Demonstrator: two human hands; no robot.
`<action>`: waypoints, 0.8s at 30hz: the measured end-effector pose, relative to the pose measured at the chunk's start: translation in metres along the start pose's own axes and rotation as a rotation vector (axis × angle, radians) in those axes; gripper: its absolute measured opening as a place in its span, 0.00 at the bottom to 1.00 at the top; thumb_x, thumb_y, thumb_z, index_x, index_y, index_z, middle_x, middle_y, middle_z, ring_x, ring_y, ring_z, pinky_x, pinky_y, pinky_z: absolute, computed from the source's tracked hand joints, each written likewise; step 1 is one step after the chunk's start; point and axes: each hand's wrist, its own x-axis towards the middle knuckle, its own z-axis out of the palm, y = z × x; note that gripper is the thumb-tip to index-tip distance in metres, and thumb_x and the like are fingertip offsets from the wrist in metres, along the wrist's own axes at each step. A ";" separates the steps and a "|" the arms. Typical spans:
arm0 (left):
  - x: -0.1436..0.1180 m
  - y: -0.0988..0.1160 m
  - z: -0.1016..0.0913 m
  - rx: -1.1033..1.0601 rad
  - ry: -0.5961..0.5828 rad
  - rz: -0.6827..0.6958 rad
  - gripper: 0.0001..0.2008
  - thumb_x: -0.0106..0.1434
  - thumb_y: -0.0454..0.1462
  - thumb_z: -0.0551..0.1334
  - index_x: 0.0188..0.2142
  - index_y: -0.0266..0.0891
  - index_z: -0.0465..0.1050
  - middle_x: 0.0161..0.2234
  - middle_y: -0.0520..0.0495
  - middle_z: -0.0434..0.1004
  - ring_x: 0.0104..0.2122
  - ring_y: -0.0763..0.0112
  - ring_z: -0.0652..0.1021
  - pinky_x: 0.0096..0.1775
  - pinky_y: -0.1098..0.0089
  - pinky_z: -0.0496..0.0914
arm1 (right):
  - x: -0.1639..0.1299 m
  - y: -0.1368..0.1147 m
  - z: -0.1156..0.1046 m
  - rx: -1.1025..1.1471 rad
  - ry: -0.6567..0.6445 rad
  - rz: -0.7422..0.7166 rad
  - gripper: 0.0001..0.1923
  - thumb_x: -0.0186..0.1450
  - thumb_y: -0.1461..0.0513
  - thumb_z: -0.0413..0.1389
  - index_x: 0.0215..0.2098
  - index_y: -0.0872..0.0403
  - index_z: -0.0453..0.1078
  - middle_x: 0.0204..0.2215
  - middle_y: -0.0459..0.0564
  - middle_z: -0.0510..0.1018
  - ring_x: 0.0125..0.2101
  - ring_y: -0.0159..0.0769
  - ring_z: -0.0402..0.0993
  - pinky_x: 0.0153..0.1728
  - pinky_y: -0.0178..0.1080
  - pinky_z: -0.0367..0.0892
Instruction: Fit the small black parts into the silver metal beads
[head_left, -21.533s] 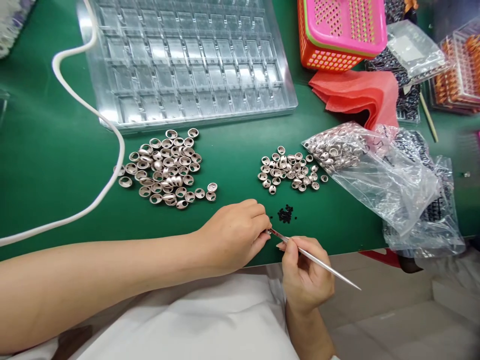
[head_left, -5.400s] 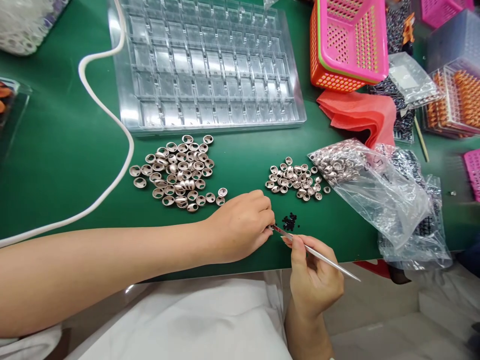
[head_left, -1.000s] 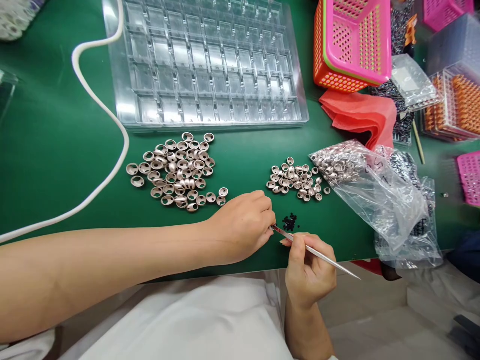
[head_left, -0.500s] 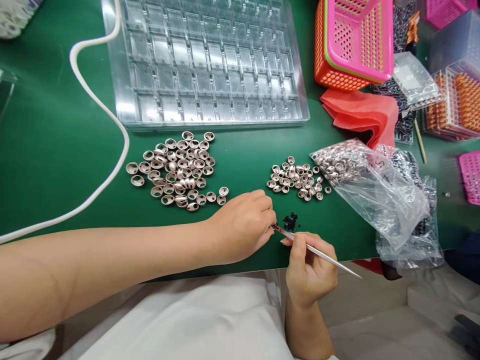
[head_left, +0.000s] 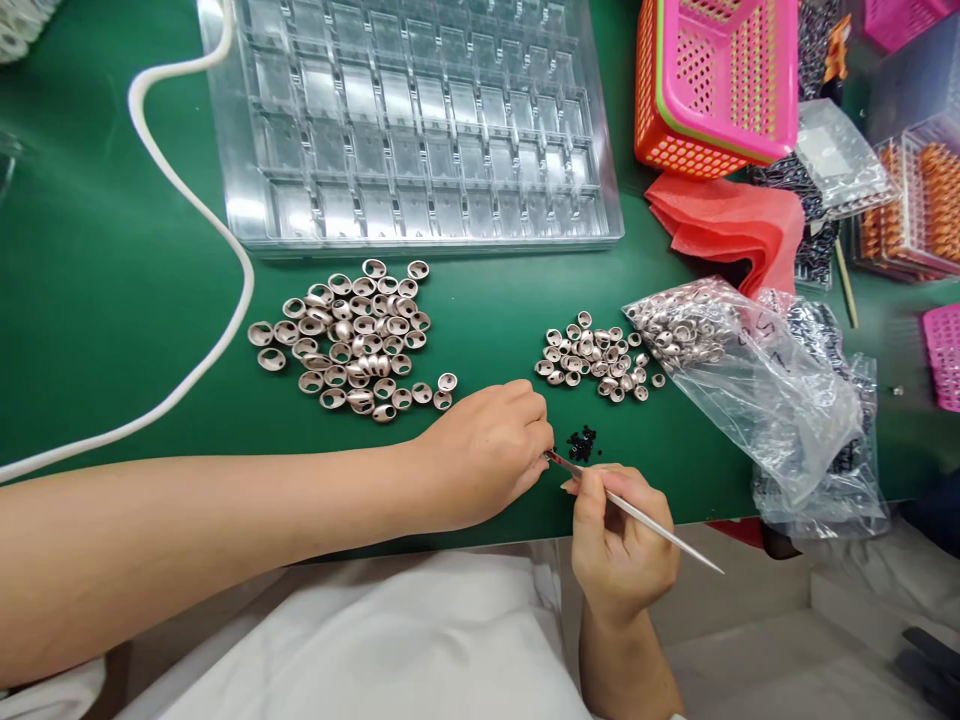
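My right hand is closed around a thin metal tool, pointed at its rear end; it looks like tweezers or a pick. The tool's other end reaches the fingertips of my left hand. Those left fingers are pinched together, and whatever lies between them is hidden. Just beyond the tool is a little heap of tiny black parts. Farther back sits a pile of small champagne-coloured metal rings with holes. A larger pile of similar rings spreads out beyond my left forearm.
A clear plastic compartment tray lies at the back, with a white cable to its left. On the right are stacked pink and orange baskets, red cloth, and a clear bag of rings. The green table's front edge runs below my hands.
The rear end of the tool has dipped slightly as my right hand tilts. My left hand keeps nearly the same place. The whole view has shifted a little.
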 end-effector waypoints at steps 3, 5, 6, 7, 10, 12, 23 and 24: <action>0.000 0.000 0.000 -0.001 0.000 0.000 0.06 0.67 0.32 0.63 0.35 0.34 0.79 0.34 0.45 0.76 0.36 0.62 0.72 0.36 0.63 0.68 | 0.001 -0.002 -0.001 -0.046 -0.031 -0.011 0.13 0.64 0.72 0.61 0.42 0.52 0.68 0.28 0.45 0.78 0.28 0.34 0.79 0.27 0.37 0.77; 0.000 0.000 0.000 0.001 0.002 0.002 0.06 0.67 0.32 0.63 0.35 0.34 0.79 0.34 0.45 0.75 0.35 0.62 0.71 0.36 0.63 0.68 | 0.002 -0.003 -0.002 -0.067 -0.044 -0.022 0.13 0.64 0.72 0.60 0.43 0.52 0.68 0.28 0.45 0.78 0.28 0.34 0.79 0.28 0.37 0.77; 0.000 0.000 0.001 0.002 0.004 0.004 0.06 0.67 0.32 0.63 0.35 0.34 0.79 0.33 0.45 0.75 0.35 0.63 0.71 0.35 0.63 0.68 | 0.002 -0.003 -0.002 -0.075 -0.048 -0.027 0.13 0.64 0.72 0.60 0.43 0.52 0.68 0.28 0.45 0.78 0.29 0.34 0.79 0.28 0.37 0.78; -0.001 0.000 0.001 0.002 0.006 0.007 0.06 0.67 0.32 0.63 0.35 0.34 0.79 0.34 0.45 0.75 0.35 0.63 0.71 0.35 0.63 0.68 | 0.002 -0.004 -0.002 -0.084 -0.052 -0.032 0.13 0.64 0.71 0.60 0.43 0.52 0.68 0.28 0.45 0.78 0.29 0.34 0.79 0.28 0.37 0.78; 0.000 0.000 0.001 0.008 0.008 0.010 0.06 0.67 0.32 0.63 0.35 0.34 0.79 0.34 0.45 0.75 0.35 0.62 0.71 0.36 0.63 0.68 | 0.004 -0.005 -0.002 -0.111 -0.062 -0.038 0.12 0.65 0.71 0.60 0.43 0.52 0.67 0.28 0.45 0.78 0.28 0.34 0.78 0.28 0.37 0.77; 0.000 0.001 0.001 0.016 -0.003 0.002 0.06 0.67 0.32 0.63 0.35 0.34 0.79 0.33 0.45 0.75 0.35 0.62 0.71 0.36 0.63 0.68 | 0.005 -0.006 -0.001 -0.137 -0.065 -0.040 0.11 0.66 0.70 0.59 0.43 0.52 0.66 0.28 0.46 0.77 0.28 0.33 0.78 0.27 0.36 0.77; 0.001 0.000 0.001 0.050 0.004 0.018 0.08 0.68 0.33 0.61 0.34 0.34 0.78 0.33 0.44 0.75 0.35 0.62 0.71 0.37 0.63 0.68 | 0.012 -0.017 0.000 -0.346 -0.067 -0.190 0.10 0.66 0.69 0.60 0.43 0.52 0.66 0.28 0.45 0.78 0.26 0.32 0.78 0.26 0.33 0.75; 0.001 0.000 0.001 0.051 0.001 0.017 0.08 0.68 0.33 0.61 0.34 0.34 0.78 0.33 0.44 0.75 0.35 0.62 0.71 0.37 0.63 0.68 | 0.013 -0.017 0.000 -0.348 -0.065 -0.203 0.10 0.66 0.69 0.59 0.43 0.51 0.66 0.28 0.45 0.78 0.26 0.32 0.78 0.26 0.33 0.74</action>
